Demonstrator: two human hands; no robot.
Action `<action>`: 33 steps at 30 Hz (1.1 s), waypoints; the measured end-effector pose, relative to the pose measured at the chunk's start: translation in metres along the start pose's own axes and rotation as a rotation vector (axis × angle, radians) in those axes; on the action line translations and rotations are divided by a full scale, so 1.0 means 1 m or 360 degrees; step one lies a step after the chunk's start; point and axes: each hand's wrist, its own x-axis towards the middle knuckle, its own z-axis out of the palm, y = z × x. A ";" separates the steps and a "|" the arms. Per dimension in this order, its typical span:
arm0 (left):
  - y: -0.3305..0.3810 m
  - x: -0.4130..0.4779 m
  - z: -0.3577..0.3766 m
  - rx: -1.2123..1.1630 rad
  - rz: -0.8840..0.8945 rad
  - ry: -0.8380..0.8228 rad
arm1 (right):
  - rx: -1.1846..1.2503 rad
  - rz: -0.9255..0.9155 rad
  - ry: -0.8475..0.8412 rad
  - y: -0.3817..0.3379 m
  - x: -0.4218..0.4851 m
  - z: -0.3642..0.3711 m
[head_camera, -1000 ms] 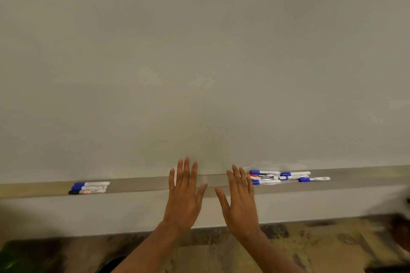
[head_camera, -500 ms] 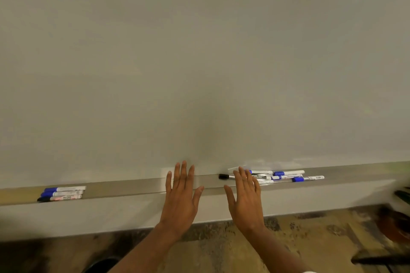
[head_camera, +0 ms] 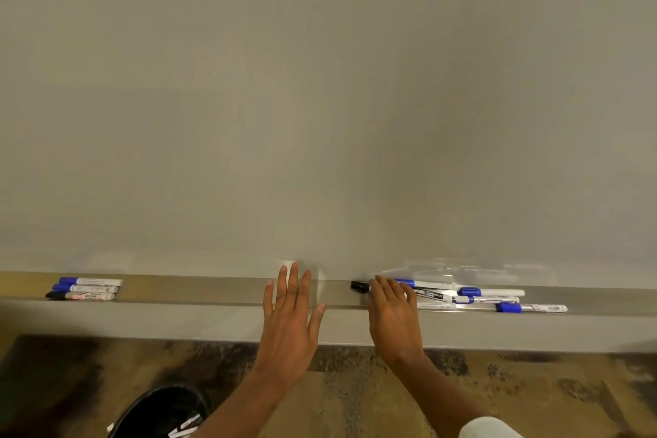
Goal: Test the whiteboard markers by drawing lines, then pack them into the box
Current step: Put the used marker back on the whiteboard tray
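Two flat, empty hands: left hand [head_camera: 289,324] over the tray [head_camera: 213,292]; your right hand [head_camera: 393,320] has reached, apparently touching, the black-capped marker [head_camera: 359,286] to test.

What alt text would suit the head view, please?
Both hands reach flat toward a whiteboard tray: the left hand over bare tray, the right hand over a black-capped marker in a marker pile. Three more markers lie far left.

Left marker group [head_camera: 83,289]: 3 total, 2 blue caps, 1 black. Right marker pile [head_camera: 473,297]: at least 5, 4 blue caps, 1 black; overlap hides exact count.
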 end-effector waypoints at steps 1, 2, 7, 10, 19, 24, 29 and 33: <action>-0.001 0.000 0.003 -0.0014 0.0003 -0.0001 | 0.0010 -0.0002 -0.0044 0.001 0.003 0.004; -0.001 -0.001 0.006 -0.0029 0.0007 0.0002 | 0.0003 -0.0008 -0.0067 0.003 0.006 0.006; -0.005 -0.001 0.014 -0.0088 0.0023 0.0032 | -0.0026 -0.0097 -0.0104 0.007 0.018 0.023; -0.009 -0.001 0.014 -0.0129 0.0036 0.0052 | -0.0012 -0.0113 -0.0135 0.007 0.022 0.031; -0.021 0.000 0.002 -0.0399 0.0053 0.0175 | 0.0183 -0.0261 0.0069 -0.009 0.027 0.037; -0.012 0.006 -0.030 -0.0775 -0.0282 0.0307 | 0.0417 -0.0340 0.0364 -0.047 0.025 0.013; -0.006 0.022 -0.074 -0.1538 -0.0685 0.0276 | 0.1216 -0.0134 0.0431 -0.096 0.017 -0.032; 0.000 0.030 -0.117 -0.1941 -0.0644 0.0148 | 0.1782 0.0025 0.0334 -0.138 0.004 -0.092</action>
